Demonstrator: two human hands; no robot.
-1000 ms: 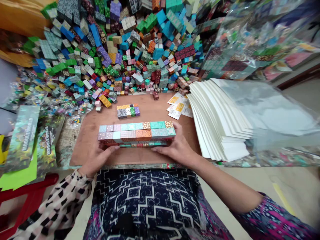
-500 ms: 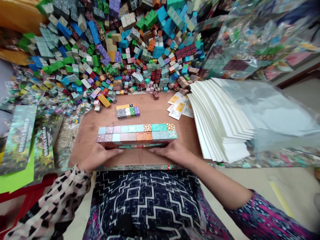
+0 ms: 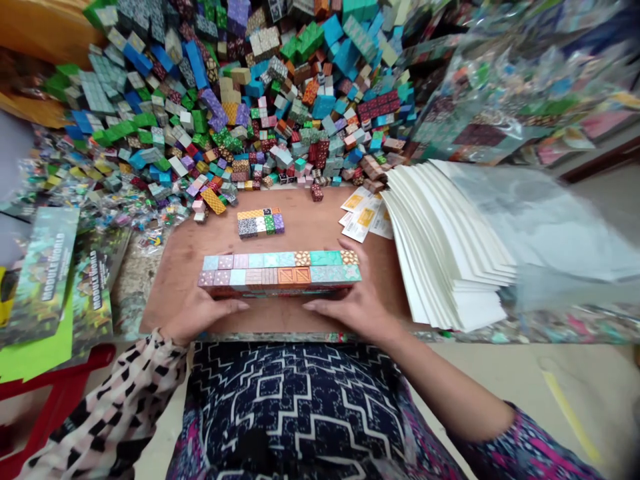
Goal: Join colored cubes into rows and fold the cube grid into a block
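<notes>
Long stack of patterned blocks (image 3: 279, 272) near-centre on the brown board (image 3: 305, 223), lower layers mostly hidden, left hand (image 3: 200, 312) and right hand (image 3: 357, 303) apart, pressed on its ends, small block cluster (image 3: 260, 222) beyond, white sheets (image 3: 445, 247) right, block heap (image 3: 260, 100) far, edges blurred

Board (image 3: 300, 230): plain brown wood or fibreboard, matt, smooth. Block slab (image 3: 280, 270) on the board: small cubes with printed patterned faces, low sheen, material can't tell. Block heap (image 3: 260, 100) behind the board: same printed cubes. White sheets (image 3: 450, 260) right of the board: paper or thin card, matt. Clear bags (image 3: 540, 220) right of the board: glossy plastic film, crinkled. Printed cards (image 3: 45, 273) left of the board: glossy card. Sleeve (image 3: 120, 413): patterned cloth.
</notes>
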